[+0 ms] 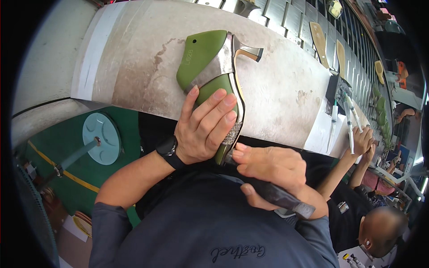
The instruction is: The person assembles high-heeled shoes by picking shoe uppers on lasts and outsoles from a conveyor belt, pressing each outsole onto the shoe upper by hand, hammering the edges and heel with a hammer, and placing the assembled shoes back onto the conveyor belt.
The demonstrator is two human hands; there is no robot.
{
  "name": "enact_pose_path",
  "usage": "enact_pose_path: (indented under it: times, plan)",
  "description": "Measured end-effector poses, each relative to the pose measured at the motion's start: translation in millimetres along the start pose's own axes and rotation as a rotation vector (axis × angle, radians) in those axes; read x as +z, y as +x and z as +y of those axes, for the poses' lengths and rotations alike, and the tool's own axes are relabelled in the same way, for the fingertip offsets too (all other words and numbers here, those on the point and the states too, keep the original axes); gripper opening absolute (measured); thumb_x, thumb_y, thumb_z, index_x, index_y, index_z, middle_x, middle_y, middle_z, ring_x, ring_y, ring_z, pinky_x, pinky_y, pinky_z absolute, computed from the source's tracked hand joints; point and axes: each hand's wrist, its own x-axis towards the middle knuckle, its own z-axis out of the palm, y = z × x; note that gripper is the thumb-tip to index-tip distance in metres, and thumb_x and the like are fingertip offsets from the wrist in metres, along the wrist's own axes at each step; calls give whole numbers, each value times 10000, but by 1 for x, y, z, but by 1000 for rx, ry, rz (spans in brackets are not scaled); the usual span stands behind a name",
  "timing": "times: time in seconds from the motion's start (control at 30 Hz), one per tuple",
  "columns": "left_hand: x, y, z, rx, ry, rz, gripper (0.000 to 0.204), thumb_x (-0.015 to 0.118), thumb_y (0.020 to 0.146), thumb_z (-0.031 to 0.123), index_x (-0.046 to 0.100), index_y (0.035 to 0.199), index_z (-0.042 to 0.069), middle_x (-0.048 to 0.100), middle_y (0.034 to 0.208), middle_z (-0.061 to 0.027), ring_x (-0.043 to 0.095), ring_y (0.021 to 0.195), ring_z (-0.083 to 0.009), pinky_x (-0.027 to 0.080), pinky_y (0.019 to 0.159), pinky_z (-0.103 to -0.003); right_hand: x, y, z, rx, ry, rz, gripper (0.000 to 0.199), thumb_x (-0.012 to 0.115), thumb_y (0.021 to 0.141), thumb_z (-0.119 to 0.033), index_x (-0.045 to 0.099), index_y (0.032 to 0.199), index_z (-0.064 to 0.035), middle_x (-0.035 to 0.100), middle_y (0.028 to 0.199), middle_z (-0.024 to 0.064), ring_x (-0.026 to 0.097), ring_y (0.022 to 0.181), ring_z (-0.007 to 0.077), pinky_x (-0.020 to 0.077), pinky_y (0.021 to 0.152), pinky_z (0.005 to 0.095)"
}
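Setting: workshop line, with a long pale, stained table [286,85] curving across the upper part of the head view; a green floor and a round pale-blue disc on a rod [102,138] lie to the person's lower left.

Shoe: a metallic high-heeled shoe [223,67] is mounted on a green last [201,51], resting against the near edge of the table, right in front of the person's chest.

Long axis: it runs from the heel, far from the body and pointing up and to the right, down to the toe, which points back toward the person.

Left hand: the left hand [203,129] is wrapped around the forepart of the last and shoe, fingers spread over the green side, thumb stretched along the left edge; it holds the piece firmly.

Right hand: the right hand [268,167] is closed around the dark handle of a tool [281,198], with the fingertips pressed at the toe end.

Tool tip: hidden behind the fingers, so its exact contact with the shoe cannot be told.

Which is nearer: both hands meet at the toe, the left above it, the right just below and to the right; the heel lies well beyond both.

Neighbour: a co-worker [380,228] sits at the right, arms reaching up to the table near some upright slim tools [348,120].

Further off: tan insoles [319,40] lie on a slatted conveyor [286,18].
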Motion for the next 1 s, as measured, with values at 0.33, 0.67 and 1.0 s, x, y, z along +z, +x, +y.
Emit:
enact_pose_path:
  times: [0.33,0.67,1.0]
  plan:
    - [1,2,-5,39,-17,-11,745,741,974,460,409,1489,37,564,1463,-231,588,1360,-408,362,1200,-666,18,-41,-4,269,263,-13,320,793,851,-105,705,1099,78,752,1169,279,734,1147,440,582,1020,474]
    - [8,0,-3,6,-5,88,767,725,976,517,404,1483,39,546,1457,-218,583,1354,-399,363,1197,-671,2,9,4,464,449,417,218,636,1026,-109,605,1150,67,724,1221,301,721,1128,312,561,1037,426]
    - [9,3,3,-103,-27,76,410,600,1077,346,508,1398,106,614,1430,-115,612,1350,-303,373,1198,-647,-7,16,11,442,626,432,222,638,1004,-53,599,1174,84,723,1220,315,708,1177,330,544,1070,452]
